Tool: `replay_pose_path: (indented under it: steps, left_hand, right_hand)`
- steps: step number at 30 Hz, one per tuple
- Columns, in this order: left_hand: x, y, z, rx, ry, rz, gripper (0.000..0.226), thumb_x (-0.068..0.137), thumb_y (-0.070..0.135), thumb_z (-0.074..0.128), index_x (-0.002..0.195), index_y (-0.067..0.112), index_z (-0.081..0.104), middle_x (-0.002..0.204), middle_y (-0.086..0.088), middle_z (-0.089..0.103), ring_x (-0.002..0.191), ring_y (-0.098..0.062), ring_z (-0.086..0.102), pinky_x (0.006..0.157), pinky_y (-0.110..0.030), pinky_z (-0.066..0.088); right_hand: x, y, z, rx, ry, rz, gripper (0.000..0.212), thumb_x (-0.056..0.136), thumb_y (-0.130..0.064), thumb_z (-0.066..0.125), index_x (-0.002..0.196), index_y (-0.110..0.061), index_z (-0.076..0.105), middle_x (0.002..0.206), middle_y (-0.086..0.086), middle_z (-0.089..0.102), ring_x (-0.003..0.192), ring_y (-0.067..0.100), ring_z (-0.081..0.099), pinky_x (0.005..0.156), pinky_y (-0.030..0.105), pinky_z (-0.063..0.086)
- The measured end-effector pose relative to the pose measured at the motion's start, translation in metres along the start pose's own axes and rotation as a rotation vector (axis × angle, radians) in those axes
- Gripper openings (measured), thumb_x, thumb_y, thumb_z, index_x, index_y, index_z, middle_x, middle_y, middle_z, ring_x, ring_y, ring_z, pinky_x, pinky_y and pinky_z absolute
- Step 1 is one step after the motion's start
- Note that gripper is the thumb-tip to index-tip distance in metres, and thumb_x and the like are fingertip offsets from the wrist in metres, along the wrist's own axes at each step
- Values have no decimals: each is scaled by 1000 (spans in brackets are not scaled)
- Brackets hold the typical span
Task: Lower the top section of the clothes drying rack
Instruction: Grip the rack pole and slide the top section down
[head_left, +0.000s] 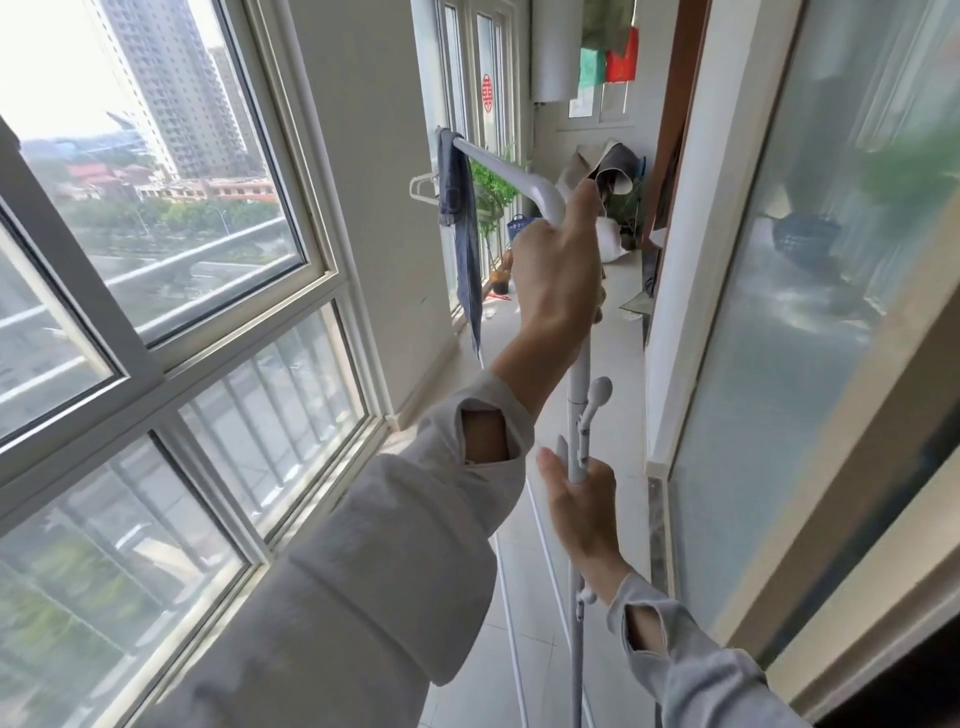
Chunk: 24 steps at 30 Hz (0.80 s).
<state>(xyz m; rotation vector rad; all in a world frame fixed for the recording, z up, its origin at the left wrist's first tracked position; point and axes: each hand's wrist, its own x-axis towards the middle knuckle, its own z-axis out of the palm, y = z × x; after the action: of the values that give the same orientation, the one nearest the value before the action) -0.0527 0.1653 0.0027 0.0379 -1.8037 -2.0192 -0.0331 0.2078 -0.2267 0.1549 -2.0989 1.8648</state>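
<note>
A white clothes drying rack stands in front of me on a narrow balcony. Its top bar (498, 163) runs away from me and bends down into an upright pole (577, 379). My left hand (558, 265) is closed around the upper pole just below the bend. My right hand (582, 506) grips the pole lower down, beside a white locking lever (592, 410) with a rounded knob. A blue cloth (460, 223) hangs over the far end of the top bar.
Large windows (156, 312) line the left side; a frosted glass sliding door (810, 312) lines the right. A white hanger (423, 187) hangs near the cloth. Potted plants (493, 192), bags and clutter (613, 171) fill the far end. The tiled floor (618, 338) forms a narrow aisle.
</note>
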Motion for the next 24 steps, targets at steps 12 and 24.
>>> replay_pose_path:
  steps: [12,24]
  left_hand:
    - [25,-48,-18,84,-67,34,54,102,37,58,56,17,38,51,-6,36,44,-18,35,46,-31,31]
    - [93,-62,-55,89,-35,98,48,103,30,54,62,7,45,51,-10,36,51,-23,37,48,-35,31]
  right_hand:
    - [39,4,34,-6,-21,80,38,80,-37,54,48,-23,39,37,-11,38,39,7,32,42,28,28]
    - [81,12,102,-54,61,43,38,83,-30,54,48,-23,39,44,-5,41,46,17,37,48,33,31]
